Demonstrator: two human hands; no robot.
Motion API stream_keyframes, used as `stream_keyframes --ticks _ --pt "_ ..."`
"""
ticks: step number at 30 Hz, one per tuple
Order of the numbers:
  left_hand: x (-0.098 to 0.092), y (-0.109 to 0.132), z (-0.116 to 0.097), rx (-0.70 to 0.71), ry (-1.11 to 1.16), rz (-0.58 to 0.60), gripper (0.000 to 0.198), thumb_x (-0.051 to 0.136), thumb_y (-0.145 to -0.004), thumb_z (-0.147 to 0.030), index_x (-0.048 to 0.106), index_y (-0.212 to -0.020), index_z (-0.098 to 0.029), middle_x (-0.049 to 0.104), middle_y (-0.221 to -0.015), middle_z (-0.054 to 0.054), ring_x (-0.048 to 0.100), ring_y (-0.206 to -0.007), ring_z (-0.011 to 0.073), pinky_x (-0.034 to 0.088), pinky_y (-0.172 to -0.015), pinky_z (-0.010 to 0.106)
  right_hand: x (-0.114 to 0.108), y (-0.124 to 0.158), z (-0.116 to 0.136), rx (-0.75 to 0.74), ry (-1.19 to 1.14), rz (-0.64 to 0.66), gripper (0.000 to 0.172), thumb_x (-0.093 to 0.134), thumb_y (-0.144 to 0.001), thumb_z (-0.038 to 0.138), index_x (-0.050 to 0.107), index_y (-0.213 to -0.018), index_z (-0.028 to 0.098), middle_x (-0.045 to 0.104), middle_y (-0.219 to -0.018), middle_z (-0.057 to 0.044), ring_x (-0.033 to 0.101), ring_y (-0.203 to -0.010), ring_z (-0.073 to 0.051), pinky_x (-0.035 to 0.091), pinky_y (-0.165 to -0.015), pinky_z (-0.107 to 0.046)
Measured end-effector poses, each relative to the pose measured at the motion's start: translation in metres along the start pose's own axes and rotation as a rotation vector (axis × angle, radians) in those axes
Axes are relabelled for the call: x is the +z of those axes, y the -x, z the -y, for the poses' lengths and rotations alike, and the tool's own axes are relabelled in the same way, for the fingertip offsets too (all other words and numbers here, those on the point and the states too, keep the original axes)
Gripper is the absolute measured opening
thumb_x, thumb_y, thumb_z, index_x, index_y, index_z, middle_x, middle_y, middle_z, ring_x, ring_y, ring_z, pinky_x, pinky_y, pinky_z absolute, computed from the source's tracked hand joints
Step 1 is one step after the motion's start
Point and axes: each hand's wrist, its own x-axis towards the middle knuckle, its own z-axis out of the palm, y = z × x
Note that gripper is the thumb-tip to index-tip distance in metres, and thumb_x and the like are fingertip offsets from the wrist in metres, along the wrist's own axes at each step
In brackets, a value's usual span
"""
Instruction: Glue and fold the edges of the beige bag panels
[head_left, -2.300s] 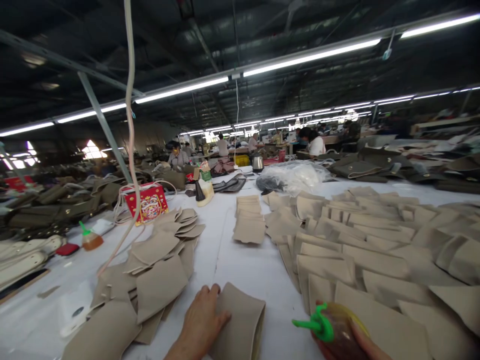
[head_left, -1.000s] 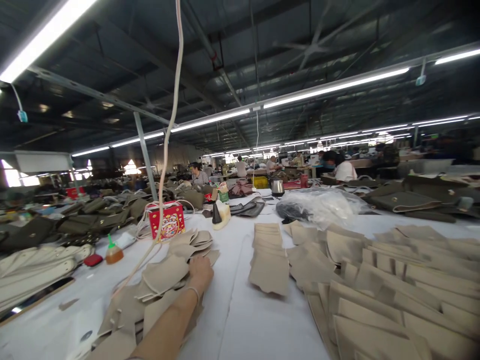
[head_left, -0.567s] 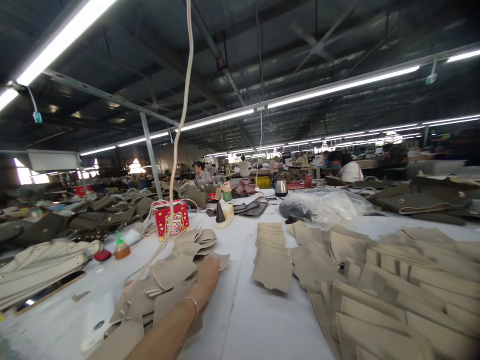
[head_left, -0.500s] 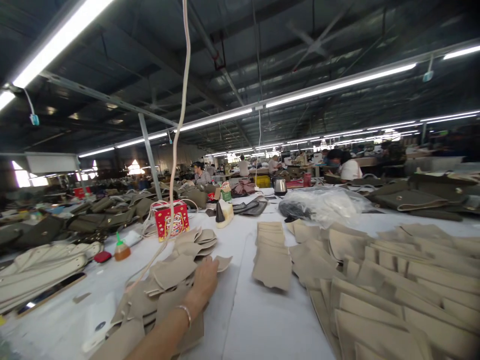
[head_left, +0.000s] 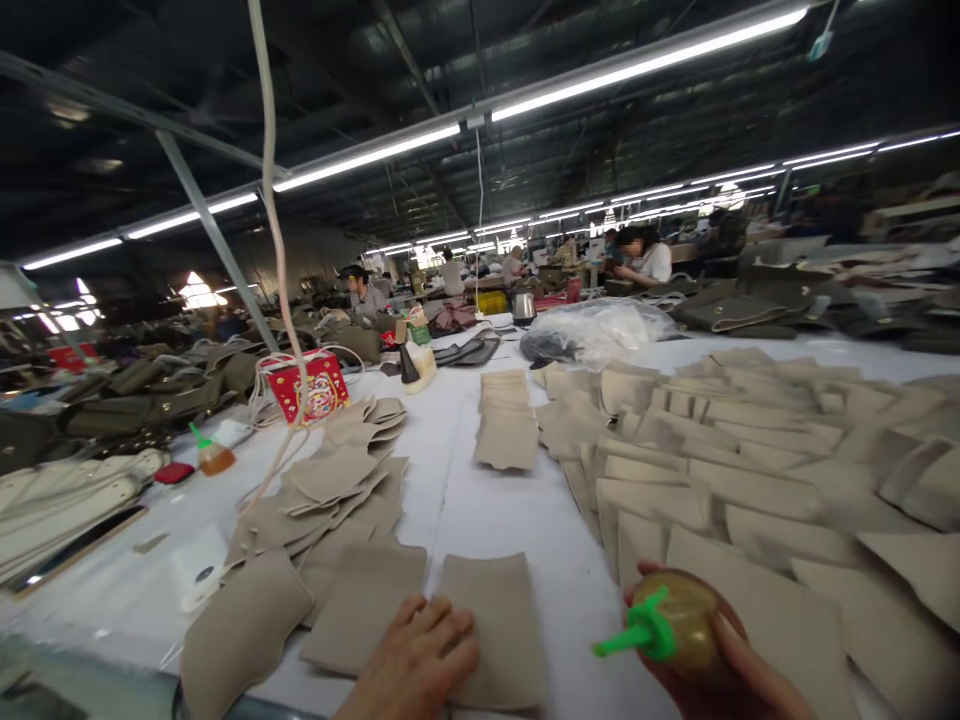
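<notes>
My left hand (head_left: 416,660) lies flat, fingers spread, on a beige felt piece (head_left: 496,625) near the front edge of the white table (head_left: 495,500). My right hand (head_left: 720,670) is closed around a small glue bottle (head_left: 671,625) with amber liquid and a green nozzle pointing left. Another beige piece (head_left: 364,600) lies just left of my left hand. A fanned pile of beige pieces (head_left: 330,480) spreads to the left. Rows of overlapping beige pieces (head_left: 750,460) cover the right side.
A neat stack of beige pieces (head_left: 506,420) sits mid-table. A hanging cord (head_left: 274,230) drops at the left by a red box (head_left: 309,385) and a second glue bottle (head_left: 210,455). A plastic bag (head_left: 600,335) lies farther back. Other people work at distant tables.
My left hand drew back from the fanned pile to the near edge and now rests on a single piece. My right hand with the bottle came back into view as my head tipped down.
</notes>
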Motion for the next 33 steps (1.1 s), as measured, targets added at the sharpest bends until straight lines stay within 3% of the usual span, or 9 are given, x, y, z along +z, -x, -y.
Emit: stream_keyframes --ticks 4,6,9,12,22,28,33 --pt "-0.039 -0.018 -0.015 -0.271 0.182 0.131 0.031 0.044 -0.081 -0.008 0.065 -0.097 -0.024 0.067 -0.108 0.002 0.054 -0.104 0.0214 0.036 -0.096 0.035 0.016 0.012 0.008 0.012 -0.051 -0.064 0.038 0.073 -0.073 0.047 0.07 -0.103 0.024 0.073 -0.105 -0.009 0.068 -0.094 -0.031 0.058 -0.08 -0.041" --pt "-0.048 -0.031 -0.033 -0.392 0.28 0.109 0.038 0.04 -0.084 -0.012 0.062 -0.112 -0.024 0.065 -0.112 0.004 0.055 -0.107 0.0209 0.04 -0.094 0.032 0.022 0.016 0.012 -0.006 -0.062 -0.093 0.039 0.075 -0.073 0.044 0.067 -0.107 0.025 0.073 -0.102 -0.007 0.068 -0.091 -0.026 0.057 -0.08 -0.034" --pt "-0.044 -0.052 -0.06 -0.514 0.338 0.085 0.046 0.048 -0.085 -0.031 0.051 -0.128 -0.017 0.056 -0.124 0.011 0.053 -0.112 0.0258 0.042 -0.097 0.036 0.026 0.021 0.02 -0.067 -0.012 -0.136 0.048 0.077 -0.071 0.042 0.061 -0.114 0.026 0.073 -0.101 -0.005 0.067 -0.092 -0.022 0.055 -0.08 -0.026" --pt "-0.036 -0.067 -0.075 -0.571 0.301 0.126 0.05 0.052 -0.08 -0.032 0.051 -0.127 -0.013 0.051 -0.125 0.016 0.054 -0.11 0.0302 0.045 -0.094 0.041 0.026 0.027 0.029 -0.098 0.106 -0.177 0.057 0.078 -0.069 0.042 0.056 -0.119 0.026 0.072 -0.102 -0.005 0.067 -0.092 -0.022 0.055 -0.079 -0.024" --pt "-0.045 -0.079 -0.074 -0.603 0.19 0.197 0.044 0.053 -0.068 -0.012 0.055 -0.111 -0.011 0.052 -0.117 0.018 0.06 -0.101 0.031 0.05 -0.087 0.044 0.019 0.031 0.032 -0.149 0.425 -0.164 0.065 0.075 -0.068 0.052 0.048 -0.122 0.026 0.07 -0.098 -0.007 0.068 -0.091 -0.028 0.057 -0.081 -0.032" --pt "-0.038 -0.077 -0.064 -0.551 0.145 0.153 0.035 0.048 -0.072 -0.011 0.059 -0.104 -0.015 0.056 -0.11 0.015 0.064 -0.093 0.0291 0.051 -0.083 0.043 0.034 0.023 0.034 -0.352 0.719 -0.127 0.054 0.073 -0.069 0.05 0.054 -0.113 0.024 0.068 -0.094 -0.004 0.067 -0.084 -0.025 0.054 -0.075 -0.027" --pt "-0.031 -0.071 -0.051 -0.563 0.145 0.135 0.048 0.043 -0.076 -0.011 0.055 -0.121 -0.019 0.057 -0.113 0.014 0.065 -0.091 0.0301 0.052 -0.079 0.044 0.035 0.011 0.025 -0.439 0.82 -0.074 0.052 0.071 -0.073 0.048 0.052 -0.116 0.024 0.066 -0.094 -0.002 0.066 -0.081 -0.024 0.052 -0.077 -0.031"
